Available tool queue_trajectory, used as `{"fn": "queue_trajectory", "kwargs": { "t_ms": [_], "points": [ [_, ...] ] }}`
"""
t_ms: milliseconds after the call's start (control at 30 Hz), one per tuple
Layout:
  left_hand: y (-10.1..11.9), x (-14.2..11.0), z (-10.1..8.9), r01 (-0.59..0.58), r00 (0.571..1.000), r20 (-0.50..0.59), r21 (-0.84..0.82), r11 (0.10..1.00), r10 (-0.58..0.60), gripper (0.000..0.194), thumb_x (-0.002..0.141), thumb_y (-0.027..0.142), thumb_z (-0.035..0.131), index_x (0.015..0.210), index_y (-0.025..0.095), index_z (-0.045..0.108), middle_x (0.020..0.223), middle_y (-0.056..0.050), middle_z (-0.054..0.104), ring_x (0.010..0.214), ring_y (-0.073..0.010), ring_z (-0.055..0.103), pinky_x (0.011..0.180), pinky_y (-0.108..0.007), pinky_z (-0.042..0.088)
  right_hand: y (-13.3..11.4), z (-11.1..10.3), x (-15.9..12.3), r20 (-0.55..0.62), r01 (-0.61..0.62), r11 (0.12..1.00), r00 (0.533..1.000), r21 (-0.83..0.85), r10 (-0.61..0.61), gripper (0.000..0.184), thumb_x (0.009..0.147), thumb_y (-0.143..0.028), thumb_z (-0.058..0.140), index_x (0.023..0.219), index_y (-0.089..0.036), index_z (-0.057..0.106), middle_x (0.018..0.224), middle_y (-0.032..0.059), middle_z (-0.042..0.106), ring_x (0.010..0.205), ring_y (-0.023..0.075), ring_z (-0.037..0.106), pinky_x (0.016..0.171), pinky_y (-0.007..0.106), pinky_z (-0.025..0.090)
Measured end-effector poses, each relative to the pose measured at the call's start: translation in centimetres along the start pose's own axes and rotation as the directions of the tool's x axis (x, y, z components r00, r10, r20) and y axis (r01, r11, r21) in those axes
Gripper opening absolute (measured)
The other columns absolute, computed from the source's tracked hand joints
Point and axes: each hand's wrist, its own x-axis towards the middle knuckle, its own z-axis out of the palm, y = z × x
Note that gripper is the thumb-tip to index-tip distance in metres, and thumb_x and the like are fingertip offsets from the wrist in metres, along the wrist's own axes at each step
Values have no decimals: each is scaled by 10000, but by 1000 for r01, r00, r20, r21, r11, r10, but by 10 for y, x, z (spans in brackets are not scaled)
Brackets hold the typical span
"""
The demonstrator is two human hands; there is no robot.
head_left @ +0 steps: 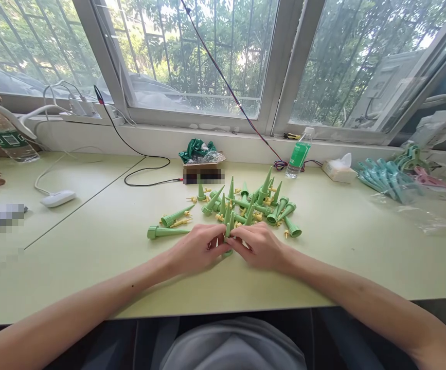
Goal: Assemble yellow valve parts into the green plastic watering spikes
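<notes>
Both hands meet at the middle of the table, around one upright green plastic watering spike (228, 252). My left hand (203, 246) pinches it from the left, with the thumb low near its base. From the other side, the fingertips of my right hand (259, 245) close on the same spike; the fingers partly hide it. Just beyond lies a pile of similar green spikes (261, 208), some standing, others on their sides, with small yellow valve pieces (181, 222) scattered among them. One loose spike (164, 233) lies left of my left hand.
Behind the pile is a small cardboard box (204, 165) with green plastic wrapping. A water bottle (299, 154) and a tissue box (339, 168) stand by the window sill. Teal hangers (385, 177) lie at right. A white mouse (58, 198) and a black cable (145, 180) are at left.
</notes>
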Motion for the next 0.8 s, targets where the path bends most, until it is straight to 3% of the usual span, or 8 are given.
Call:
{"fn": "queue_trajectory", "kwargs": {
  "t_ms": [300,533,700,800],
  "points": [
    [-1,3,-5,-25,997,64,-97,995,31,228,837,347,708,752,174,587,603,44,572,533,-89,493,527,-204,386,0,2,0,-48,-69,995,996,70,72,150,976,-266,558,890,-164,626,557,-34,642,440,87,536,497,217,348],
    [1,3,-8,-55,995,75,-98,994,63,258,897,349,634,727,170,559,586,43,540,528,-90,468,533,-213,370,0,4,0,-65,-79,992,994,94,86,93,952,-268,569,931,-182,597,540,-55,620,425,80,513,481,200,341],
    [0,4,-9,-130,990,47,-81,988,134,409,1009,396,441,676,173,526,578,27,518,528,-103,446,533,-231,352,0,5,-1,-16,-117,984,993,132,120,122,968,-274,541,1064,-199,534,569,-74,620,436,83,519,496,189,355],
    [-3,7,-15,-125,989,-84,-41,991,121,512,1063,354,243,752,169,604,632,-2,585,540,-112,491,587,-243,405,0,5,-2,6,-136,981,991,140,137,117,971,-256,528,1075,-205,518,569,-75,621,433,85,514,505,190,364]
  ]
}}
